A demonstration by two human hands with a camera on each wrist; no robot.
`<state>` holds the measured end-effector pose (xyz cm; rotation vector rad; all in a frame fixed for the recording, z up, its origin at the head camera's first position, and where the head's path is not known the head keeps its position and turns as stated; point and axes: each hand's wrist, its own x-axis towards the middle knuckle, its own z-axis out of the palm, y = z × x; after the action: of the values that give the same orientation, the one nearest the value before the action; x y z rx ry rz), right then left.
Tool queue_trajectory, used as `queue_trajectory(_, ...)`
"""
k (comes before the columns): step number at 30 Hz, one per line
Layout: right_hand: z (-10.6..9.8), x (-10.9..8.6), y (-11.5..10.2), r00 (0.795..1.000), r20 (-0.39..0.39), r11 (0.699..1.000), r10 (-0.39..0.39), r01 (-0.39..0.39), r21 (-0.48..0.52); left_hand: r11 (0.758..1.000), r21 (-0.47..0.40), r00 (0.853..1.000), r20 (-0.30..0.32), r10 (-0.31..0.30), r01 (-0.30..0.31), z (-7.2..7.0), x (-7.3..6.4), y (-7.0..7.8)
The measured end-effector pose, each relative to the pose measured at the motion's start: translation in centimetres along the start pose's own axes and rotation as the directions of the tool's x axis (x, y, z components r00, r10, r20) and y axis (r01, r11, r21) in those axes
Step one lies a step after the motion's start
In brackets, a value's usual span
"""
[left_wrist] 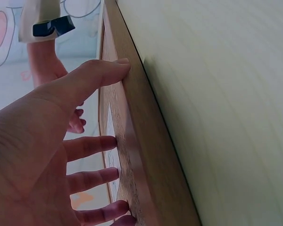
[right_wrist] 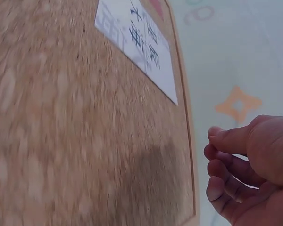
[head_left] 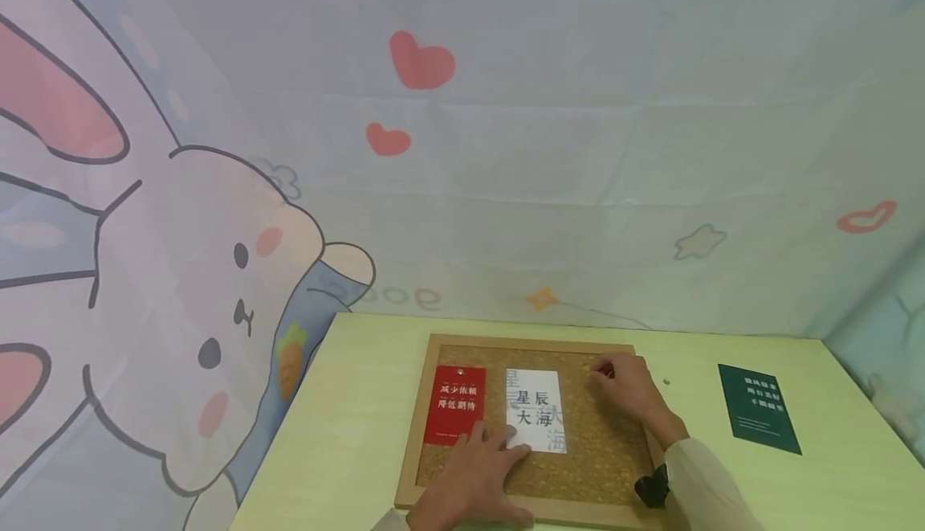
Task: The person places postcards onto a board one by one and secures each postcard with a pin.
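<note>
My left hand (head_left: 478, 469) lies spread at the corkboard's (head_left: 607, 467) lower left. Its fingertips rest by the red card (head_left: 455, 418) and on the near left corner of the white card (head_left: 538, 410), both printed with characters. The left thumb (left_wrist: 96, 77) rests on the wooden frame (left_wrist: 141, 136). A small pin (head_left: 460, 371) shows at the top of the red card. Above the board's upper right, my right hand (head_left: 629, 386) brings thumb and fingertips together in a pinch; I cannot tell if something tiny is between them.
Right of the board, a small round piece (head_left: 666, 381) lies on the pale table (head_left: 853, 483). A dark green card (head_left: 759, 408) lies farther right. A cloth backdrop (head_left: 549, 153) with a rabbit and hearts hangs behind the table.
</note>
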<state>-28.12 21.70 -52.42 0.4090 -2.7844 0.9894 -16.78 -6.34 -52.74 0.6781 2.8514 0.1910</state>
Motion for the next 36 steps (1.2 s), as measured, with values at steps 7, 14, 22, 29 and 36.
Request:
queue_trajectory(7,2.9,1.6,-1.1,0.997,-0.004,0.997,-0.075,0.075,-0.020,1.000,-0.026,1.000,0.020,-0.006,0.007,-0.1,0.2,-0.1)
queue_trajectory(14,5.4,2.5,-2.5,0.995,0.082,0.998,-0.059,0.056,0.031,1.000,0.016,1.000,0.013,0.011,-0.011,0.0,0.3,-0.2)
queue_trajectory(22,6.4,2.6,-3.7,0.991,0.113,0.995,-0.073,0.066,0.069,1.000,0.025,1.000,0.014,0.014,-0.015,0.1,0.2,0.0)
queue_trajectory(29,6.9,2.9,-4.0,0.991,0.122,0.997,-0.053,0.046,0.058,0.999,0.026,1.000,0.006,0.019,-0.019,0.2,0.1,-0.1)
queue_trajectory(36,7.2,3.6,-4.4,0.992,0.112,0.997,-0.065,0.061,0.038,1.000,0.015,1.000,0.013,0.017,-0.017,0.0,0.2,-0.2)
